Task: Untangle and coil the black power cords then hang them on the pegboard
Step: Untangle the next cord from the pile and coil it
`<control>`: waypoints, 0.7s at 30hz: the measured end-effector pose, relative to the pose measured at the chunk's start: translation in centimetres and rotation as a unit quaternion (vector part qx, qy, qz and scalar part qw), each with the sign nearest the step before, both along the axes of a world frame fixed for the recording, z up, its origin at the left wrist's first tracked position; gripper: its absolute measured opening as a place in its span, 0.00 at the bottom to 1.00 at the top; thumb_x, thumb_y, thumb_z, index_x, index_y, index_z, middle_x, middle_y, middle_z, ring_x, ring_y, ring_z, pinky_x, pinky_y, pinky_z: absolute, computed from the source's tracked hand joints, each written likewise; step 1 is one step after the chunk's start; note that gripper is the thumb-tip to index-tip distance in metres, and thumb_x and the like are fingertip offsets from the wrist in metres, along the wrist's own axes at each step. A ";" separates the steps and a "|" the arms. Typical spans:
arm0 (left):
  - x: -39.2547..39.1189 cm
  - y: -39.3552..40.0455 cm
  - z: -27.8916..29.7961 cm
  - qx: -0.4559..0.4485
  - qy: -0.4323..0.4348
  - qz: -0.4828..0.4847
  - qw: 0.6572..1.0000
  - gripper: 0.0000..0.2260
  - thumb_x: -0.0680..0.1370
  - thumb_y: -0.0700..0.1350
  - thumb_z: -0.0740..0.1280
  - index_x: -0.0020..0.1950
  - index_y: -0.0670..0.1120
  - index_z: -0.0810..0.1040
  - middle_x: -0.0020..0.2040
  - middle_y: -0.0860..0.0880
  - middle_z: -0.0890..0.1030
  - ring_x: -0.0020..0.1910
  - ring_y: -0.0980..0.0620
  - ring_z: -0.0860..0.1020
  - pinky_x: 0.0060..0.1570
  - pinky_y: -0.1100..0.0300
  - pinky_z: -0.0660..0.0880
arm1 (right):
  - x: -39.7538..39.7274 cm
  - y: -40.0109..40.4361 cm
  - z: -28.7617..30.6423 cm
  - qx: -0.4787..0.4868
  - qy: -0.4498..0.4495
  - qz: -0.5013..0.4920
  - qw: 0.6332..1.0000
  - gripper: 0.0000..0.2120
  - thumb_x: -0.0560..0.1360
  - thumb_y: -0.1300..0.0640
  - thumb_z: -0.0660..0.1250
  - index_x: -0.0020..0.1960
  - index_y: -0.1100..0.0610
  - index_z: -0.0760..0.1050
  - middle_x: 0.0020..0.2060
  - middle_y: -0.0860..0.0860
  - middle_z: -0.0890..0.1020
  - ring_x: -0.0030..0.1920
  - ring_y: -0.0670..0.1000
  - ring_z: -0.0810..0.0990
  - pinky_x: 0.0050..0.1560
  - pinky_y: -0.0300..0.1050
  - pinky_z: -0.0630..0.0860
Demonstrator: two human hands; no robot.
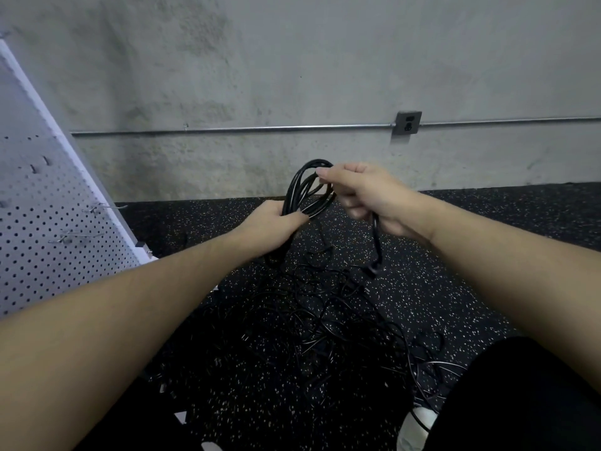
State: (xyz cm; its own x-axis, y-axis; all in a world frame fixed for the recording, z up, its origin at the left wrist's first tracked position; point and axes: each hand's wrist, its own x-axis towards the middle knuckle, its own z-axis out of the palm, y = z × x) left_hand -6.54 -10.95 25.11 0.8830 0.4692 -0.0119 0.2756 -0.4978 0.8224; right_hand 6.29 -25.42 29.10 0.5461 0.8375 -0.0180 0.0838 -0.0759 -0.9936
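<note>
A coiled black power cord (304, 187) is held up in front of me, its loops standing upright. My left hand (271, 224) grips the lower part of the coil. My right hand (364, 196) grips the cord's free end, thumb pressing on the top of the loops; the tail hangs from this fist and ends in a plug (374, 266). Below, a tangled pile of black cords (325, 323) lies on the speckled floor. The white pegboard (42, 222) leans at the left with metal hooks (104, 207) on it.
A concrete wall stands ahead with a metal conduit (227, 128) and an outlet box (407, 123). The black speckled rubber floor (455, 255) spreads to the right. My dark-clothed knee (527, 395) and a white shoe (416, 431) are at the lower right.
</note>
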 end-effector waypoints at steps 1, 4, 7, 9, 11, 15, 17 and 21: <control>-0.2 0.1 0.1 0.003 0.013 0.001 1.000 0.16 0.82 0.49 0.66 0.36 0.48 0.73 0.31 0.51 0.74 0.30 0.53 0.72 0.37 0.56 0.67 | 0.1 -0.3 0.1 -0.007 -0.010 0.009 1.000 0.06 0.79 0.51 0.70 0.46 0.53 0.79 0.25 0.43 0.67 0.25 0.43 0.62 0.23 0.36 0.58; -0.7 0.4 0.1 -0.024 0.066 -0.037 0.997 0.18 0.83 0.54 0.64 0.38 0.45 0.80 0.32 0.50 0.80 0.33 0.50 0.76 0.40 0.57 0.71 | 0.0 -0.6 0.3 -0.042 -0.114 -0.027 0.992 0.07 0.79 0.49 0.71 0.49 0.53 0.82 0.24 0.43 0.71 0.24 0.42 0.66 0.24 0.35 0.61; -1.1 -0.2 0.4 -0.029 0.125 -0.101 0.987 0.20 0.83 0.56 0.64 0.43 0.42 0.85 0.29 0.51 0.77 0.30 0.53 0.74 0.34 0.61 0.70 | -0.3 -0.1 -0.4 -0.045 -0.228 -0.070 0.970 0.08 0.80 0.46 0.69 0.47 0.51 0.80 0.40 0.47 0.84 0.38 0.44 0.81 0.37 0.36 0.74; -1.3 -0.6 0.7 -0.033 0.124 -0.143 0.981 0.18 0.82 0.55 0.66 0.43 0.44 0.86 0.29 0.52 0.77 0.29 0.53 0.73 0.33 0.61 0.69 | -0.3 -0.1 -0.9 -0.057 -0.218 -0.061 0.972 0.10 0.80 0.45 0.67 0.45 0.49 0.78 0.46 0.50 0.85 0.45 0.49 0.84 0.48 0.42 0.78; -1.5 -0.7 0.8 -0.042 0.111 -0.162 0.980 0.14 0.82 0.50 0.68 0.38 0.50 0.85 0.33 0.52 0.82 0.30 0.55 0.74 0.33 0.62 0.71 | -0.5 -0.3 -1.0 -0.044 -0.147 -0.032 0.988 0.10 0.81 0.47 0.67 0.46 0.51 0.77 0.41 0.48 0.86 0.42 0.51 0.85 0.46 0.48 0.82; -1.0 0.1 0.5 -0.090 0.086 -0.133 0.983 0.17 0.76 0.43 0.75 0.31 0.51 0.72 0.36 0.49 0.81 0.36 0.52 0.79 0.38 0.55 0.78 | -0.7 -0.2 -0.5 0.003 -0.116 -0.052 0.992 0.08 0.82 0.49 0.67 0.48 0.53 0.76 0.32 0.48 0.80 0.28 0.48 0.78 0.31 0.45 0.78; -1.1 0.1 0.8 -0.124 0.088 -0.142 0.978 0.18 0.75 0.40 0.76 0.33 0.49 0.70 0.35 0.50 0.79 0.38 0.51 0.81 0.41 0.54 0.80 | -0.5 0.1 -0.3 0.006 -0.113 -0.079 0.990 0.08 0.81 0.48 0.67 0.48 0.52 0.76 0.29 0.49 0.78 0.24 0.46 0.75 0.26 0.42 0.74; -1.7 -0.3 1.4 -0.151 0.117 -0.165 0.968 0.18 0.76 0.36 0.74 0.36 0.46 0.67 0.31 0.51 0.78 0.33 0.52 0.80 0.40 0.52 0.80 | -0.7 0.1 -0.1 0.006 -0.109 -0.074 0.991 0.08 0.81 0.48 0.68 0.48 0.52 0.76 0.29 0.48 0.79 0.23 0.47 0.75 0.22 0.40 0.72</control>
